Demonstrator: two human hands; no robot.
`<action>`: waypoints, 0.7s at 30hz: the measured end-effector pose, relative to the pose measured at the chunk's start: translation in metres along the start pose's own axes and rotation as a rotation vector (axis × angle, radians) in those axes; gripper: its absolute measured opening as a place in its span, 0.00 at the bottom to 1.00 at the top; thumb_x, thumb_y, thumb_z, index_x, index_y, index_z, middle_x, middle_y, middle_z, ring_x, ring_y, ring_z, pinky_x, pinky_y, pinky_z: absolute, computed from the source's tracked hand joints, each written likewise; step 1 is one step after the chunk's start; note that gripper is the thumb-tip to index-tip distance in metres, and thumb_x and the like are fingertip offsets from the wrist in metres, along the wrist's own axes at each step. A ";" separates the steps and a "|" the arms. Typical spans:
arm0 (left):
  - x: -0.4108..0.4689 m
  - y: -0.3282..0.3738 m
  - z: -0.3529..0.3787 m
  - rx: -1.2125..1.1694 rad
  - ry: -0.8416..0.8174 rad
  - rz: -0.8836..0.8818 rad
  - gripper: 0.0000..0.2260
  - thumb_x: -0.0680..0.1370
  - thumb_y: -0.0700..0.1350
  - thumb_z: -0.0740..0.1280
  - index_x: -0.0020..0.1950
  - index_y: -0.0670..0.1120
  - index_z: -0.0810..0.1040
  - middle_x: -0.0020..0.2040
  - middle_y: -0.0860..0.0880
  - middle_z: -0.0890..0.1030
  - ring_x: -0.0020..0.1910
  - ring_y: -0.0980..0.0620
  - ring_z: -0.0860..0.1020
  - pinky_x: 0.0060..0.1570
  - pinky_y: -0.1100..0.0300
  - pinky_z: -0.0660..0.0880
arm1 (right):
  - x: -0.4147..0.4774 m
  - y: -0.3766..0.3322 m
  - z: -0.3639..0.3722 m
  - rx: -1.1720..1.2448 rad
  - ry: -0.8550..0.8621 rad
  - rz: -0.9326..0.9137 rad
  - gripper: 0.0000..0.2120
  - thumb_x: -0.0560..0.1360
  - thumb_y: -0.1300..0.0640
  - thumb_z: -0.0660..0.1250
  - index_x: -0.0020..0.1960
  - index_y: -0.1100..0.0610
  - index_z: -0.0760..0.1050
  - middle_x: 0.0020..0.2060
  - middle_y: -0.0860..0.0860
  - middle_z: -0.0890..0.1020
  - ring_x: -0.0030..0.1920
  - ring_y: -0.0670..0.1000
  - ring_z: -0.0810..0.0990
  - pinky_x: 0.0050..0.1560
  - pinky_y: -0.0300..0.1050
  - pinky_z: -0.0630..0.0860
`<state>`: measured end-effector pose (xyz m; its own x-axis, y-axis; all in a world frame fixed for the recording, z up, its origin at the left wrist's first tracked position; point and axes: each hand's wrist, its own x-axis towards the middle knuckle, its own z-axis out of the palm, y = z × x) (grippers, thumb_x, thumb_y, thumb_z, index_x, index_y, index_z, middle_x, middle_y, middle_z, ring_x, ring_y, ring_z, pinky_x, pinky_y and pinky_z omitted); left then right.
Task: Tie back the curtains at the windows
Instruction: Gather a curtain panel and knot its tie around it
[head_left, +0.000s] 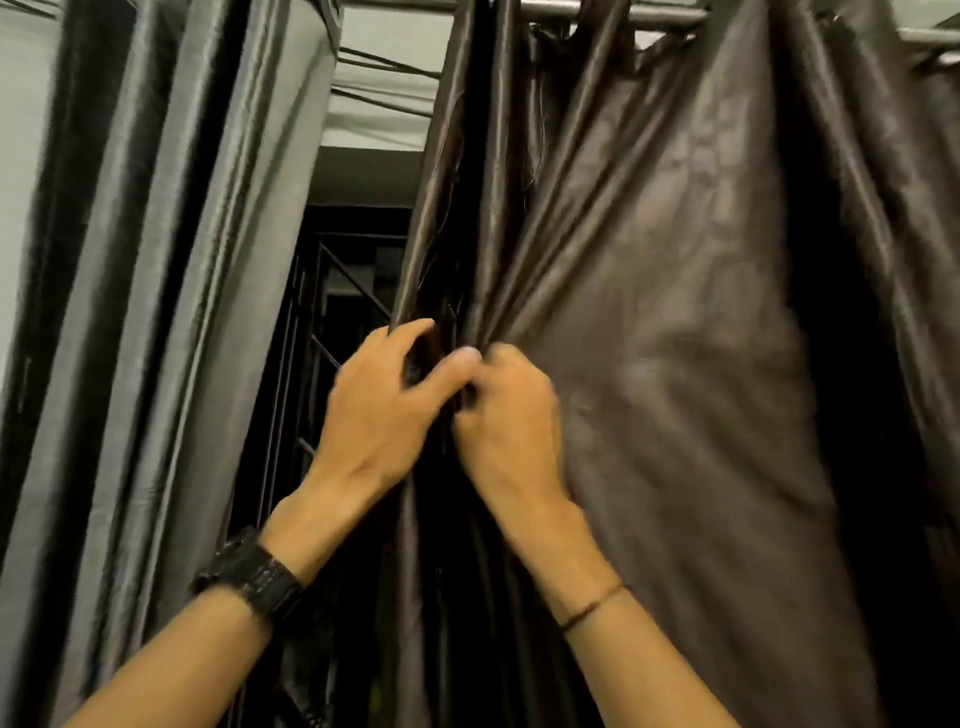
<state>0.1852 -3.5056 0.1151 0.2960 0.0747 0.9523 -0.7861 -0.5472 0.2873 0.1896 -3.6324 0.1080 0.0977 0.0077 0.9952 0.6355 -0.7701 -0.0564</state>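
A dark brown satin curtain hangs from a metal rod and fills the right half of the view. My left hand grips its gathered left edge, thumb across the folds, a black watch on the wrist. Touching it on the right, my right hand clutches a bunch of the same fabric, fingers curled into the cloth. A second, grey satin curtain hangs pushed together at the left.
Between the two curtains there is a dark gap with a black metal window grille. Above are a white ceiling and black cables. A pale wall shows at the far left.
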 end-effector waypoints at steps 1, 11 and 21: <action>0.004 -0.005 -0.008 -0.075 0.029 -0.021 0.30 0.76 0.66 0.61 0.71 0.49 0.79 0.62 0.53 0.81 0.63 0.53 0.78 0.64 0.55 0.73 | 0.006 -0.023 0.016 0.101 -0.043 -0.064 0.08 0.73 0.60 0.62 0.46 0.58 0.80 0.41 0.52 0.79 0.43 0.59 0.81 0.38 0.48 0.72; 0.001 -0.007 -0.032 -0.126 -0.007 -0.070 0.37 0.69 0.71 0.65 0.73 0.54 0.78 0.66 0.53 0.82 0.66 0.55 0.79 0.68 0.55 0.74 | -0.013 -0.006 -0.053 -0.189 0.169 -0.062 0.26 0.74 0.29 0.60 0.64 0.41 0.80 0.64 0.49 0.74 0.63 0.55 0.68 0.57 0.51 0.64; -0.014 0.031 0.026 -0.002 0.024 -0.008 0.22 0.76 0.47 0.78 0.69 0.50 0.78 0.51 0.58 0.82 0.43 0.64 0.81 0.49 0.72 0.76 | -0.042 0.111 -0.111 -0.121 0.018 0.430 0.31 0.75 0.49 0.75 0.74 0.53 0.69 0.56 0.50 0.82 0.52 0.50 0.82 0.55 0.45 0.79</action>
<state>0.1706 -3.5452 0.1083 0.2892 0.0992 0.9521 -0.7850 -0.5447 0.2952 0.1714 -3.7892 0.0687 0.3189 -0.3397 0.8849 0.4459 -0.7700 -0.4563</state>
